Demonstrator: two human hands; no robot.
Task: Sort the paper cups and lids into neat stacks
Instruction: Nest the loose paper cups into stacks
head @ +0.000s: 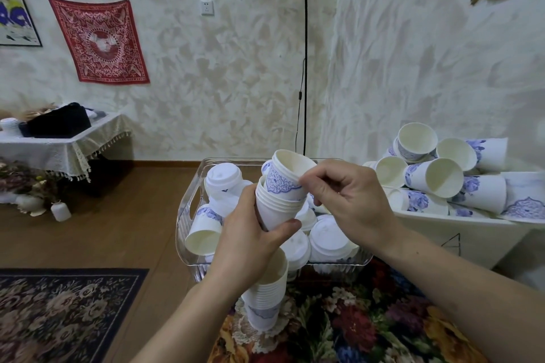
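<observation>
left hand (250,233), at the centre of the frame, wraps its fingers and thumb round a short nested stack of cups (277,209) and holds it tilted over the clear bin (188,215). right hand (351,200), just to the right of it, pinches the rim of a blue-patterned cup (287,177) whose base sits part way into the top of that stack, leaning and not yet seated.

the step in hand looks like nesting one more cup onto the held stack. next, i'd judge the cup needs to be straightened to line up with the stack and pressed down until its rim sits close above the others; then the pinch can let go and reach for another loose cup.

below the left wrist, lower centre, a taller finished stack (265,300) stands on the floral cloth (354,327). the bin holds loose cups on their sides and white lids (327,242), some lids already piled together. at the right edge of the frame a heap of cups (442,177) lies jumbled on a white surface (460,233), so a good deal of sorting appears to remain.
</observation>
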